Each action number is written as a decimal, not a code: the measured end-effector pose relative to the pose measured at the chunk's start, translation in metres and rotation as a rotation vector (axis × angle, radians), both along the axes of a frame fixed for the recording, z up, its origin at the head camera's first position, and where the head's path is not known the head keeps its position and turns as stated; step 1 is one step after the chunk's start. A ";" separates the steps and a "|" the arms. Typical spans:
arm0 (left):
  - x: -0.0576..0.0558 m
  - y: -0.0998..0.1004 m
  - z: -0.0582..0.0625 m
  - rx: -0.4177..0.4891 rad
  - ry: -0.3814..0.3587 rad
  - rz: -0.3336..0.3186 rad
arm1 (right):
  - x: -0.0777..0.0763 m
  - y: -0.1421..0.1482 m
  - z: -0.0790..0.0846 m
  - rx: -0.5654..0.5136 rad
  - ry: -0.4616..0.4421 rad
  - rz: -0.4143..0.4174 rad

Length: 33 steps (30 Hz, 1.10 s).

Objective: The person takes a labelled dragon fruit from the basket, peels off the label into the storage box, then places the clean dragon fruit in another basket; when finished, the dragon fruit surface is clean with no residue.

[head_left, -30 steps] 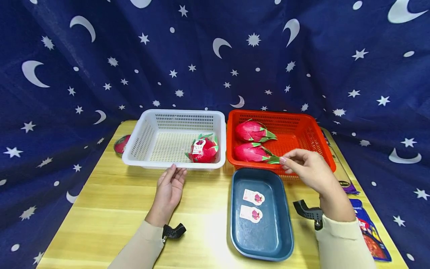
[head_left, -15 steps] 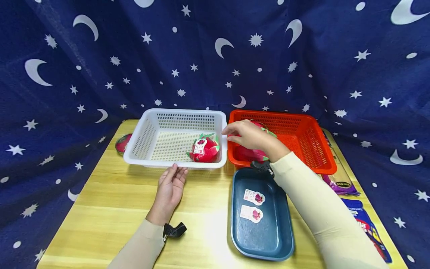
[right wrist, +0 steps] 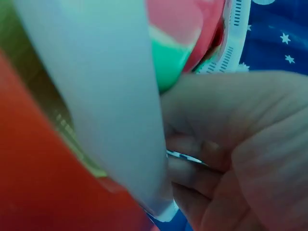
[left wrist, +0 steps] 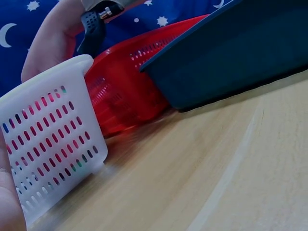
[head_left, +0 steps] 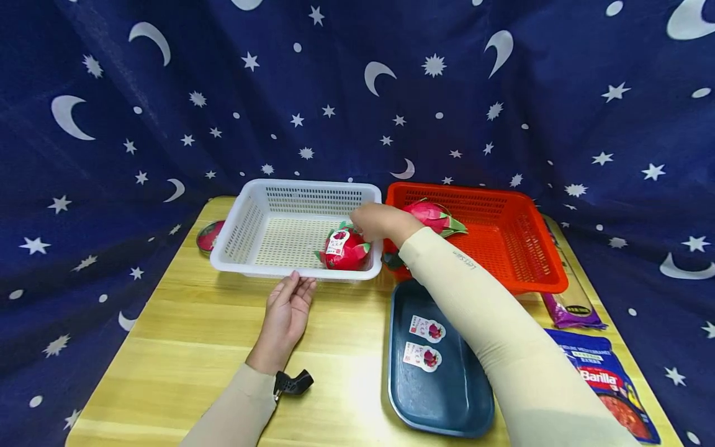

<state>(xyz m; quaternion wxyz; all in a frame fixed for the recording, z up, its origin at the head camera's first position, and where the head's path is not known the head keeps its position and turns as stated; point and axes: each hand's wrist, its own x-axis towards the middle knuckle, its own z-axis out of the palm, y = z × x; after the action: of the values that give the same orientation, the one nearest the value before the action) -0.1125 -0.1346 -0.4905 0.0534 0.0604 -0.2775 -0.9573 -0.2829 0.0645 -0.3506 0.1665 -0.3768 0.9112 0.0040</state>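
A red dragon fruit point(head_left: 347, 251) with green leaf tips and a white label lies at the right end of the white basket point(head_left: 313, 273). My right hand point(head_left: 380, 221) reaches over the basket's right rim to that fruit's side. In the right wrist view its fingers point(right wrist: 192, 168) are bent near the fruit, but the contact is hidden. My left hand point(head_left: 287, 313) holds the basket's front rim, thumb at the rim and fingers below. Another dragon fruit point(head_left: 432, 215) lies in the red basket point(head_left: 491, 236); the one in front of it is mostly covered by my right arm.
A dark blue tray point(head_left: 413, 397) holding two dragon fruit labels point(head_left: 427, 329) stands in front of the red basket. A blue Barilla pouch point(head_left: 609, 379) and a purple-edged packet point(head_left: 575, 307) lie at the right. A round red-topped container point(head_left: 209, 236) stands left of the white basket.
My right hand has moved left from the front fruit's leaves in the red basket, across the rim, to the fruit in the white basket. My left hand has stayed at the rim.
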 end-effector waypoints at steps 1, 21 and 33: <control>0.000 0.001 0.000 -0.007 0.000 -0.005 | 0.000 -0.001 0.001 0.014 0.011 0.001; 0.001 0.001 0.001 0.004 -0.035 0.005 | -0.016 0.009 0.000 -0.188 -0.290 0.140; 0.000 -0.001 0.001 0.017 -0.042 0.013 | -0.004 0.015 0.002 -0.470 -0.340 0.092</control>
<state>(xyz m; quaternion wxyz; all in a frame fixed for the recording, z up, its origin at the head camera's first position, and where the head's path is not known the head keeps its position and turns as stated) -0.1120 -0.1356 -0.4893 0.0532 0.0826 -0.2702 -0.9578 -0.2870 0.0793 -0.3490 0.2247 -0.4411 0.8282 -0.2627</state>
